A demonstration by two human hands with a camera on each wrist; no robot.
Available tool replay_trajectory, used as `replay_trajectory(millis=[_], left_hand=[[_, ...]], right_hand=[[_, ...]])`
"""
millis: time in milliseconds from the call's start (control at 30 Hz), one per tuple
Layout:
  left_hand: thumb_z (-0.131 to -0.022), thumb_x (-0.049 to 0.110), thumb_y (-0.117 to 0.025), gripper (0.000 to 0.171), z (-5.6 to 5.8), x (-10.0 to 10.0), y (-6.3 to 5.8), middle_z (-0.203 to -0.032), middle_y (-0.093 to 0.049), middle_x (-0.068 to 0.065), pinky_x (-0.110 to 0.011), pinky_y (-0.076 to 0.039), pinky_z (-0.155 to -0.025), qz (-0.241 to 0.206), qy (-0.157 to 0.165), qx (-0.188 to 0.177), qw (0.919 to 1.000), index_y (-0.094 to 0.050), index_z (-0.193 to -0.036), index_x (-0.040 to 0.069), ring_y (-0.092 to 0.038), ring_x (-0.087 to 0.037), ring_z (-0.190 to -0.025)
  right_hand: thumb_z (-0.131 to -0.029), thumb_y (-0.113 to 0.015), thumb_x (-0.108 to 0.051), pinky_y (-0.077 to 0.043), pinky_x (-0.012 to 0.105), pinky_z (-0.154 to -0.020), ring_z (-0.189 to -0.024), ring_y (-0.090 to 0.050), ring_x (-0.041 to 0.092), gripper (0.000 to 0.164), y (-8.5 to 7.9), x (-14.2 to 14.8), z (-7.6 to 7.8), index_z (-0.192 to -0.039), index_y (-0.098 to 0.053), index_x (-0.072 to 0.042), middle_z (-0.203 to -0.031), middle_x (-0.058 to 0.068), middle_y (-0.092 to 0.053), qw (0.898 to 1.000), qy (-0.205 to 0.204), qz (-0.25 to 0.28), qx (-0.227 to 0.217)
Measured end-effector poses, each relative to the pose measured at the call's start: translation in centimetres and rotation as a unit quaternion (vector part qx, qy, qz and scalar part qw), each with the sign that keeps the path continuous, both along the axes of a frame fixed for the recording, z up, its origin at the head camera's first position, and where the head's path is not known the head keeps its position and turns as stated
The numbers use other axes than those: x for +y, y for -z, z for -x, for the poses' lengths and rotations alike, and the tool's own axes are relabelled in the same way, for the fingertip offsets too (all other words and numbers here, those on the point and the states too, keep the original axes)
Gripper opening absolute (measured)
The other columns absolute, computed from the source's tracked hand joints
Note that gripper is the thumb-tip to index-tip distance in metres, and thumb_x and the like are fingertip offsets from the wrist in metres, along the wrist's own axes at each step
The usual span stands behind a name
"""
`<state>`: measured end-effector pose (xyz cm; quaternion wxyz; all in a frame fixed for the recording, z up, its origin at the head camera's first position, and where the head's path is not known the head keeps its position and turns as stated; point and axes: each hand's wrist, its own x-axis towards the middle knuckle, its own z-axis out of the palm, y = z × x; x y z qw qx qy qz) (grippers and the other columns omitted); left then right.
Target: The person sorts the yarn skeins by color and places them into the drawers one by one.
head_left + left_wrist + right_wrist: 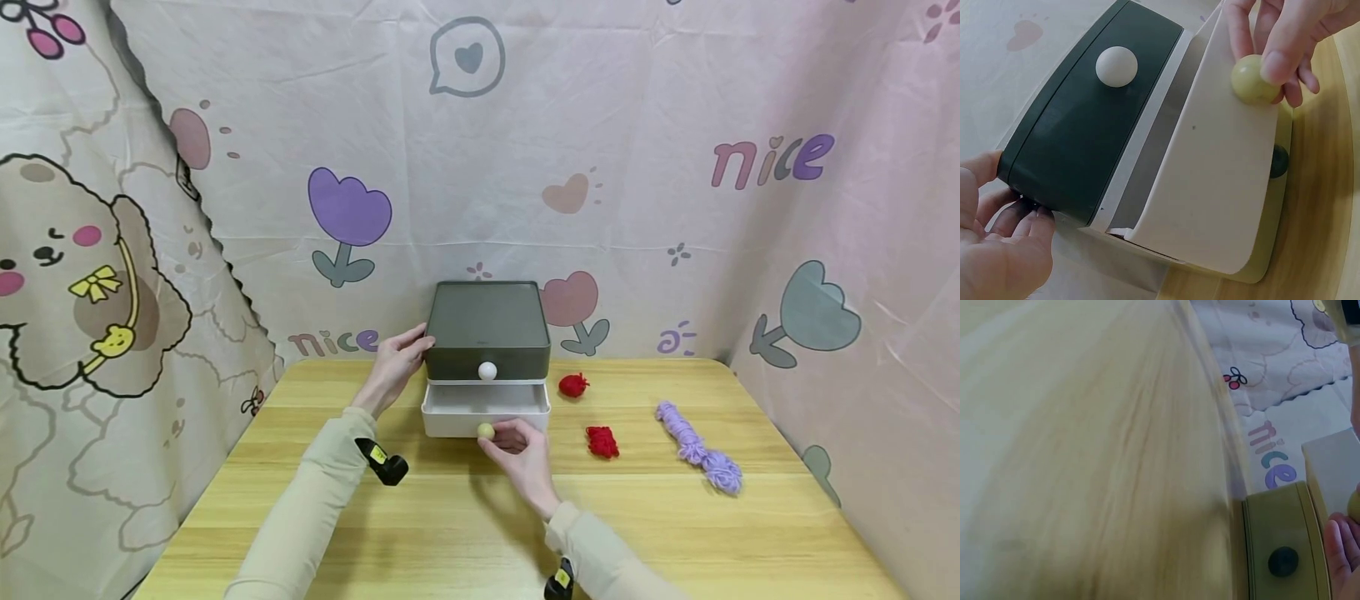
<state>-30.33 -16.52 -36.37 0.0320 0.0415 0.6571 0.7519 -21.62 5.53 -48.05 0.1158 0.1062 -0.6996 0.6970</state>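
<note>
A small drawer box (491,312) with a dark green top stands on the table. Its white drawer (442,425) is pulled partly out, and the inside that shows holds nothing. My right hand (521,454) pinches the round yellow-green knob (1250,78) on that drawer's front between thumb and fingers. At the box's left side, my left hand (393,362) rests its fingertips against the upper dark green section (1079,119), near the front corner. A white knob (487,371) sits on this section. Below the white drawer, the left wrist view shows a dark green knob (1279,161) on a yellowish lower section.
Two small red yarn bundles (573,385) lie right of the box, the nearer bundle (602,442) beside the right hand. Farther right lies a twisted purple yarn skein (699,450). Behind the wooden table (420,533) hangs a printed cloth (480,167).
</note>
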Motion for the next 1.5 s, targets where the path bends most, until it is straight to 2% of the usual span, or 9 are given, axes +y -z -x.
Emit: replay_trajectory(millis=[233, 667, 1233, 1500], left_hand=[[-0.104, 0.008, -0.051, 0.057, -0.1, 0.0, -0.1, -0.167, -0.022, -0.019, -0.043, -0.021, -0.127, 0.003, -0.004, -0.003, 1.0, -0.03, -0.157, 0.003, -0.027, -0.027, -0.153], [-0.105, 0.008, -0.052, 0.057, -0.1, 0.0, -0.1, -0.168, -0.019, -0.016, -0.045, -0.019, -0.128, 0.007, -0.001, -0.003, 1.0, -0.031, -0.157, 0.003, -0.022, -0.028, -0.155], [-0.105, 0.009, -0.051, 0.057, -0.3, -0.1, -0.2, -0.168, -0.02, -0.016, -0.044, -0.02, -0.128, 0.009, 0.0, -0.006, 0.9999, -0.03, -0.157, 0.005, -0.024, -0.027, -0.155], [-0.105, 0.008, -0.051, 0.057, -0.2, -0.1, -0.2, -0.169, -0.017, -0.016, -0.044, -0.02, -0.128, 0.007, 0.003, -0.006, 1.0, -0.029, -0.158, 0.004, -0.023, -0.028, -0.155]], right_hand=[[-0.08, -0.083, -0.003, -0.061, 0.018, -0.073, -0.077, -0.07, 0.003, 0.024, 0.1, 0.2, -0.9, -0.099, -0.071, 0.005, -0.094, 0.026, -0.076, 1.0, -0.002, -0.012, 0.012], [-0.078, -0.084, -0.001, -0.061, 0.019, -0.074, -0.076, -0.071, 0.003, 0.023, 0.0, 0.6, -2.3, -0.097, -0.072, 0.003, -0.093, 0.023, -0.076, 1.0, -0.013, -0.01, -0.015], [-0.076, -0.084, 0.001, -0.062, 0.02, -0.073, -0.076, -0.071, 0.004, 0.023, 0.4, 0.6, -2.6, -0.095, -0.072, 0.002, -0.091, 0.023, -0.076, 1.0, -0.016, -0.007, 0.002], [-0.077, -0.084, -0.003, -0.062, 0.021, -0.074, -0.077, -0.072, 0.004, 0.023, 0.5, 0.9, -2.6, -0.097, -0.073, -0.002, -0.092, 0.02, -0.077, 0.999, -0.018, -0.024, 0.013]])
